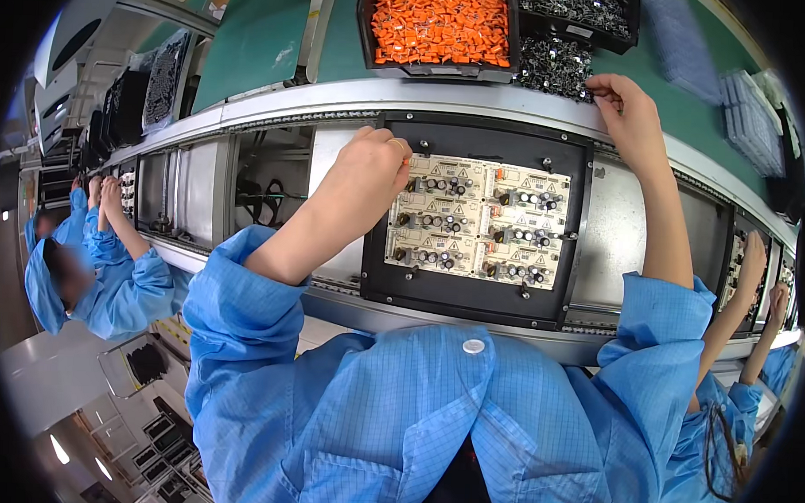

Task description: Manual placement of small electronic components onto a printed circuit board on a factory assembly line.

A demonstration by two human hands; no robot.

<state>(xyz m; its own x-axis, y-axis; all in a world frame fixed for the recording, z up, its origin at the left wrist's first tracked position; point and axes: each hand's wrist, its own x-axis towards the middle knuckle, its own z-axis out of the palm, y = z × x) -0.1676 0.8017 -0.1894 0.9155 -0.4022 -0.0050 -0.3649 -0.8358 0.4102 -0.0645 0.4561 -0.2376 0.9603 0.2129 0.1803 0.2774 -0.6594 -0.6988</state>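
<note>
Left hand [370, 170]: narrow grip, pinching an orange part [406, 163] at the board [478, 220]'s upper-left corner. Right hand [629, 116]: fingers at black parts [555, 71] beyond the board's upper right; grip closure cannot be told.

left hand [375, 166] angled inward, fingers [399, 150] curled; right hand [632, 113] farther forward, fingers bent leftward

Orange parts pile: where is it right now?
In the head view, the orange pile is at top centre in a black bin, just left of the black parts and beyond the circuit boards.
</note>
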